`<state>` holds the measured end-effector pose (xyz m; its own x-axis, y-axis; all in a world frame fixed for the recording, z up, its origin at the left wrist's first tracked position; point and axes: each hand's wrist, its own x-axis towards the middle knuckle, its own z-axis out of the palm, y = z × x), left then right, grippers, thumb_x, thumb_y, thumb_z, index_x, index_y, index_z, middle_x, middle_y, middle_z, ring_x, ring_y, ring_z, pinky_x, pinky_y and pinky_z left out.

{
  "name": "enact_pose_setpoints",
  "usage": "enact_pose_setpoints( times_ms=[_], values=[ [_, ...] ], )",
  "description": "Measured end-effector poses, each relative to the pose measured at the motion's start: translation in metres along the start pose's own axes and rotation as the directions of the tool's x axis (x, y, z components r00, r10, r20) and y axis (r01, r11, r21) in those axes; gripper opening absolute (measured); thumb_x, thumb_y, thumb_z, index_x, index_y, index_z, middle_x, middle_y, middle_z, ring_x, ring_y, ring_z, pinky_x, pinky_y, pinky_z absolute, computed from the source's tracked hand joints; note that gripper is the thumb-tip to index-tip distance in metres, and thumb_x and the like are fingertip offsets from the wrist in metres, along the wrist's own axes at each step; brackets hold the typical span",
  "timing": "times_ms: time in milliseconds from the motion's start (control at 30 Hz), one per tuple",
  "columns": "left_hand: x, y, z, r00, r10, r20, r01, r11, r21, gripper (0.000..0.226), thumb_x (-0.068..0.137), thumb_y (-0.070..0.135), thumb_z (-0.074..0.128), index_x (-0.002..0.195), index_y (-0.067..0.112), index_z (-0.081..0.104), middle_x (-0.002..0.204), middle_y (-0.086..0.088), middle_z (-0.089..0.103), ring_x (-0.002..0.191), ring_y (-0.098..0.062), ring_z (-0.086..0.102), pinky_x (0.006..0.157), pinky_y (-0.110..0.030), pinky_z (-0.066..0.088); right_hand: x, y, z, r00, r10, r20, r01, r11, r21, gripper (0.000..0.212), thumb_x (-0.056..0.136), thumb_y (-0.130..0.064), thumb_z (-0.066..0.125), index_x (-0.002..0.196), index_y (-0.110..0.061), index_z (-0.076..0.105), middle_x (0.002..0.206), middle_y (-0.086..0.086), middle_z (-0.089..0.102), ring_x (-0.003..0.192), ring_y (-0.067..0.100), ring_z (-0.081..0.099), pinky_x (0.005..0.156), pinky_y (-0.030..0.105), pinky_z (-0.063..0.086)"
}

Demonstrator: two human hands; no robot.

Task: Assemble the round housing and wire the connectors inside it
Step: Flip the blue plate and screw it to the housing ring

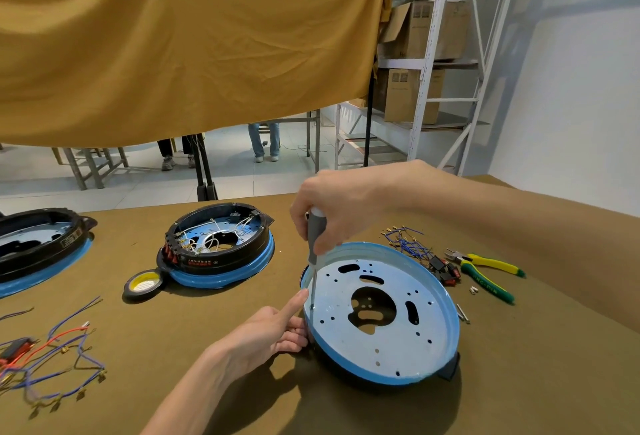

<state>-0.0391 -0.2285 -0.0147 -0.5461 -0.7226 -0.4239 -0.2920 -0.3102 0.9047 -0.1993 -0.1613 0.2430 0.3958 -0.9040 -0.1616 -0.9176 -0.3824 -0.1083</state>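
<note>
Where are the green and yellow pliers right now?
In the head view the pliers lie on the brown table at the right, just beyond the blue housing plate, beside a bundle of blue wires.

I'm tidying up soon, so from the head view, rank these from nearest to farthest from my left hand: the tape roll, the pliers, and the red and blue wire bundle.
From the left hand:
1. Tape roll, up and to its left.
2. Pliers, across the housing, on the right.
3. Red and blue wire bundle, at the table's far left edge.
</note>
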Motion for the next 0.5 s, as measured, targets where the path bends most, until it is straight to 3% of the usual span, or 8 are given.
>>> enact_pose_setpoints(
  times_ms=[233,500],
  values=[
    [-0.0007,-0.0006,-0.0018,0.999,0.027,0.027,-0.028,0.999,0.021,0.114,0.038,0.089,0.079,0.104,-0.004,0.071,0.078,-0.008,0.074,0.071,-0.014,0.069,0.072,-0.022,0.055,-0.0011,0.0056,0.0025,1.000,0.025,0.001,-0.025,0.998,0.065,0.011,0.087,-0.024,0.079,0.089,-0.020,0.069,0.077,0.001,0.076,0.061,0.010,0.074,0.062,0.023,0.058],
    [0.0010,-0.0016,-0.0040,1.000,0.019,0.018,-0.019,0.999,0.029,0.111,0.043,0.089,0.078,0.106,-0.002,0.072,0.080,-0.007,0.076,0.072,-0.013,0.071,0.072,-0.023,0.056,-0.0041,0.0030,0.0061,0.998,0.064,-0.011,-0.063,0.994,0.084,0.013,0.088,-0.024,0.078,0.087,-0.017,0.067,0.073,0.005,0.076,0.058,0.014,0.073,0.054,0.018,0.057]
  ],
)
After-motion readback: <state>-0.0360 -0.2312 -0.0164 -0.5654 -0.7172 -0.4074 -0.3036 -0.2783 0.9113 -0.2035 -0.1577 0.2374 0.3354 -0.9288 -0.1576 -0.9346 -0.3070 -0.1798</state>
